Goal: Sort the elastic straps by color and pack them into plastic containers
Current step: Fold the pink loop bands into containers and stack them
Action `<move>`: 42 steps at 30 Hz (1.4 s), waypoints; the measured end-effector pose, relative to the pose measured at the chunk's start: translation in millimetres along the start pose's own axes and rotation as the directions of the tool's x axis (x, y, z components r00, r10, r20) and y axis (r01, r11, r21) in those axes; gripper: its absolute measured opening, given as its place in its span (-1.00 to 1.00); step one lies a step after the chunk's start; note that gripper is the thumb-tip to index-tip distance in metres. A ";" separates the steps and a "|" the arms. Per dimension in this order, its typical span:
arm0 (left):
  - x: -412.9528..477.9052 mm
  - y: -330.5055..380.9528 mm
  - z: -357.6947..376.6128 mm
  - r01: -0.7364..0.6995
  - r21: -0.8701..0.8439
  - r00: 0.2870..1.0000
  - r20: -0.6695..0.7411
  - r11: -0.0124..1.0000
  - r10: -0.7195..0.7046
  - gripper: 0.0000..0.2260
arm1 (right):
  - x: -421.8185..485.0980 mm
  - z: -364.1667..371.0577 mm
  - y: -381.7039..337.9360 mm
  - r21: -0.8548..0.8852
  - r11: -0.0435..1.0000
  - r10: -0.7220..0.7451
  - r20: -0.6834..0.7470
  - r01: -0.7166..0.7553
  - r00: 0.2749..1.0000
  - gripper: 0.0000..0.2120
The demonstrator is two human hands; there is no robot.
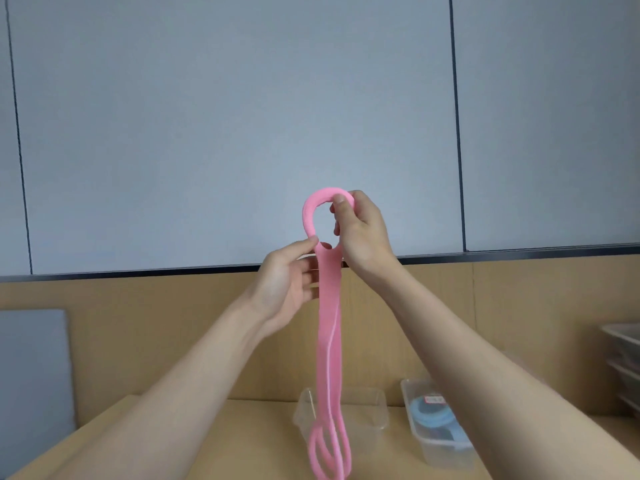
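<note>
A long pink elastic strap point(330, 327) hangs straight down in front of me, with a padded loop handle at the top and more loops at the bottom. My right hand point(360, 233) pinches the top loop between thumb and fingers. Beside the strap, just under that loop, my left hand point(287, 282) touches the band with its thumb tip, and its fingers lie behind the band. Behind the strap's lower end stands a clear plastic container point(363, 410) on the table. A second clear container point(440, 441) to the right holds a coiled blue strap point(433, 412).
The wooden table point(242, 441) runs along a wooden back panel under a grey wall. Stacked grey trays point(623, 362) sit at the right edge. A grey board point(34, 368) leans at the left.
</note>
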State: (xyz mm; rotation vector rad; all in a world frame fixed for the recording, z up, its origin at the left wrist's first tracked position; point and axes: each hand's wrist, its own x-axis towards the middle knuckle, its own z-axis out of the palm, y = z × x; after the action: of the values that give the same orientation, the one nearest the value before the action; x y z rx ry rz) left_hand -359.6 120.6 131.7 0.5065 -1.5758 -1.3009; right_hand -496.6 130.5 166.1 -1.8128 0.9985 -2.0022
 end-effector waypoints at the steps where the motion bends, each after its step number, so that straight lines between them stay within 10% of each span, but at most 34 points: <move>1: -3.1 -5.1 -1.6 0.004 0.009 0.999 0.040 1.000 -0.004 -0.71 | 1.4 -1.7 -0.9 -0.006 1.000 0.000 -0.003 0.000 1.000 -0.72; 15: -46.1 -113.9 24.5 0.138 0.519 0.952 0.165 0.843 -0.257 -0.58 | 11.6 -31.3 -14.9 -0.143 0.990 -0.009 -0.067 -0.001 0.998 -0.73; 27: -54.4 -133.6 16.2 0.175 0.600 0.917 0.189 0.781 -0.351 -0.80 | 20.2 -69.7 -17.7 -0.096 0.995 -0.012 -0.159 -0.004 0.987 -0.76; 42: -44.8 -116.7 -33.6 0.203 0.724 0.956 -0.001 0.659 -0.294 -0.85 | 8.1 -110.6 -19.4 0.556 0.811 0.203 0.027 -0.183 0.979 -0.73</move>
State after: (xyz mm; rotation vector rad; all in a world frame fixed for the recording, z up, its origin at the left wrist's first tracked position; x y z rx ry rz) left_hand -341.9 100.9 5.0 1.1950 -2.1705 -0.8535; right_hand -598.3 174.1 186.4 -1.3071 0.4932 -1.9317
